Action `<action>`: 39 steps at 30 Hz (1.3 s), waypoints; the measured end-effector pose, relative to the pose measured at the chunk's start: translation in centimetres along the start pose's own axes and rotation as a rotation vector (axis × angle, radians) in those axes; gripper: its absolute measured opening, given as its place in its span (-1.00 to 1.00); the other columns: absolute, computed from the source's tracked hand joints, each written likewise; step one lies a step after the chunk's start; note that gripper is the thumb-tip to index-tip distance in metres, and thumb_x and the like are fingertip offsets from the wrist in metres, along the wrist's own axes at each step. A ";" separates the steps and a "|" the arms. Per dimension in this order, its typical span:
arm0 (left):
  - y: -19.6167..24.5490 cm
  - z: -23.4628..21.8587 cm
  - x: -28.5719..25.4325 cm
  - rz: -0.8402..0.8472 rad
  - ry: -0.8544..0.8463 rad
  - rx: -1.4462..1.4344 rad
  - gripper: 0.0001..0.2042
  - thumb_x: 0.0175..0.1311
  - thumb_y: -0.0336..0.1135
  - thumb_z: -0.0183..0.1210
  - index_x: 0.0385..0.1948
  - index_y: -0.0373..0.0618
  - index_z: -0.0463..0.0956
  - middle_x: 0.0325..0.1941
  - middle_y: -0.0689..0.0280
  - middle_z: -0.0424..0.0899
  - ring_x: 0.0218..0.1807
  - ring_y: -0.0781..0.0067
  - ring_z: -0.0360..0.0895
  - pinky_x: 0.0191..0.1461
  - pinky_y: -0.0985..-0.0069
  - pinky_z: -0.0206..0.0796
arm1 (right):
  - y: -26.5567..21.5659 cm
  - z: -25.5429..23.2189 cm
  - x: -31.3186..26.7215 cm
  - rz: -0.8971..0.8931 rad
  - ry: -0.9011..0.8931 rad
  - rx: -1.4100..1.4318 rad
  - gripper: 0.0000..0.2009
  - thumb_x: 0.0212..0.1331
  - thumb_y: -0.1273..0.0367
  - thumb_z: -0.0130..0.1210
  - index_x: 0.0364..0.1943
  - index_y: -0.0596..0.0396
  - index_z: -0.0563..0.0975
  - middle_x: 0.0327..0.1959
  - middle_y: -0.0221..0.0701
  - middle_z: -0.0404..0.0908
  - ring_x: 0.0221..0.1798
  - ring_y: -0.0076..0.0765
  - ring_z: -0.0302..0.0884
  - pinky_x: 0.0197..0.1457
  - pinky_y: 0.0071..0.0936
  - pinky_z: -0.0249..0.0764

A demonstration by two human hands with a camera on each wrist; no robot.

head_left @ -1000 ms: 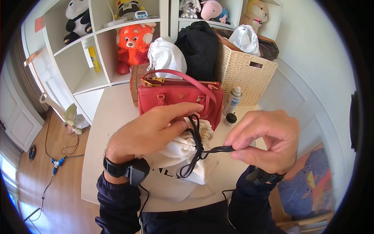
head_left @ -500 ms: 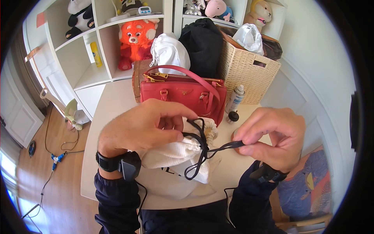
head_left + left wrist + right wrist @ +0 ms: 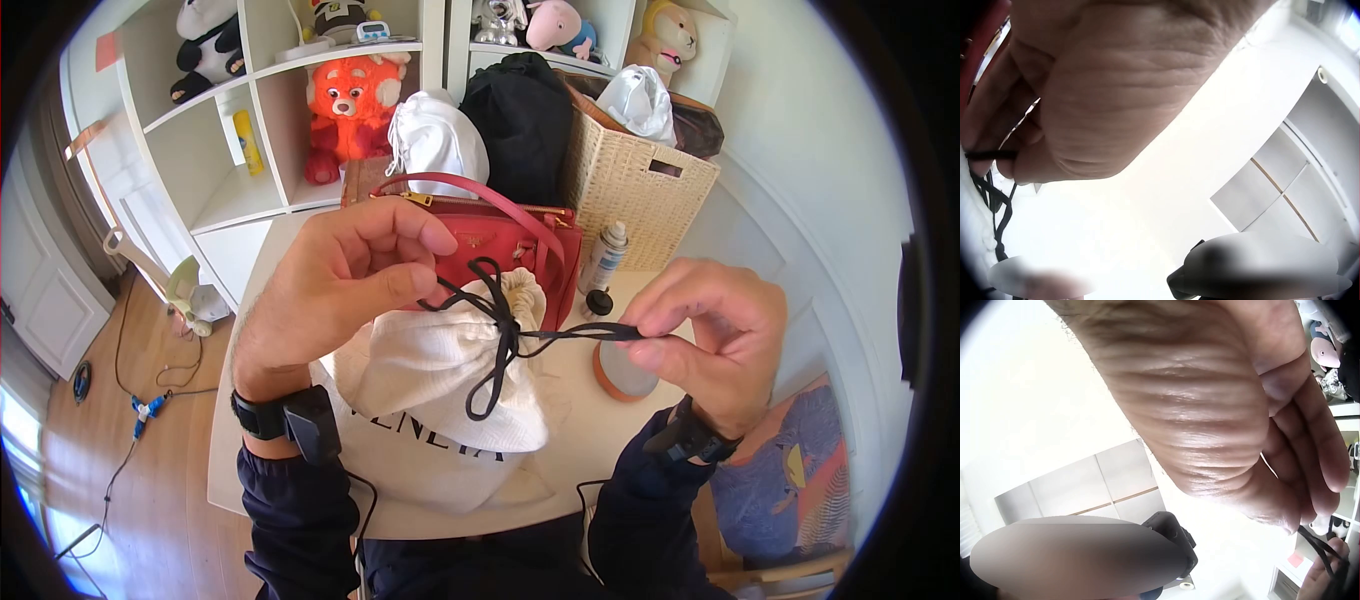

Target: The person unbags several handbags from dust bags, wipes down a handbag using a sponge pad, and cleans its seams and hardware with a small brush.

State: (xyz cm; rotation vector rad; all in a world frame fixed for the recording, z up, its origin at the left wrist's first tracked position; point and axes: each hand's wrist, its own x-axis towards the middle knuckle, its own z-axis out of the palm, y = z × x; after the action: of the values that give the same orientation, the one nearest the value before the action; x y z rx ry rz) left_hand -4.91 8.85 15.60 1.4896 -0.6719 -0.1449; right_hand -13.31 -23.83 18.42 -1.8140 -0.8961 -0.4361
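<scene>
A cream cloth drawstring bag (image 3: 430,365) with dark printed lettering sits on the table, its mouth gathered. A black drawstring (image 3: 508,330) is knotted at the gathered neck, one loop rising and another hanging down the front. My left hand (image 3: 325,285) pinches a strand on the left side; the left wrist view shows the cord (image 3: 994,154) between thumb and finger. On the other side my right hand (image 3: 735,345) pinches the doubled cord with thumb and fingertips, stretched nearly level from the knot. Curled fingers (image 3: 1285,462) and the cord (image 3: 1317,545) show in the right wrist view.
A red handbag (image 3: 480,245) stands just behind the cloth bag. To its right are a spray can (image 3: 604,258), a black cap (image 3: 597,303) and a round grey-topped item (image 3: 625,372). A wicker basket (image 3: 625,190) and cloth bags stand farther back, before shelves with plush toys.
My left hand has moved left and up, and my right hand slightly right, both with cord. The knot has risen and its loops have spread. More of the bag and lettering shows.
</scene>
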 end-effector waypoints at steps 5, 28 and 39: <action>0.2 -1.0 0.0 0.047 0.039 -0.110 -0.78 0.46 -0.47 0.25 0.06 -0.26 0.61 -0.14 0.31 0.69 -0.02 0.48 0.73 0.16 0.47 0.60 | 0.2 0.5 -0.1 0.066 0.162 -0.019 -0.81 0.14 0.59 0.50 -0.21 0.33 0.70 -0.21 -0.18 0.81 -0.15 -0.35 0.78 0.01 -0.41 0.65; -0.9 -10.3 -2.6 0.690 0.963 -0.529 -0.85 0.58 -0.50 0.21 0.06 -0.33 0.57 -0.12 0.23 0.68 -0.09 0.41 0.67 -0.02 0.53 0.65 | 6.0 -3.8 1.4 0.095 0.978 0.037 -0.78 0.45 0.42 0.35 0.03 0.29 0.71 -0.14 -0.31 0.82 -0.15 -0.41 0.78 -0.03 -0.48 0.69; 1.4 -3.3 -1.2 0.355 0.799 0.294 -0.74 0.55 -0.39 0.25 0.12 -0.36 0.61 -0.11 0.23 0.74 -0.10 0.49 0.72 -0.11 0.54 0.63 | 3.2 -2.1 0.9 -0.093 0.812 0.281 -0.83 0.54 0.43 0.23 0.07 0.21 0.65 -0.10 -0.30 0.81 -0.10 -0.43 0.77 -0.07 -0.50 0.63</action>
State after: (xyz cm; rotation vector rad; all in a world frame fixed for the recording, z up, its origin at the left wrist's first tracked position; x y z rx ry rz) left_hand -4.65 12.45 16.77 1.5145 -0.2924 0.8141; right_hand -10.13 -26.02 17.80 -1.1707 -0.4352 -0.9637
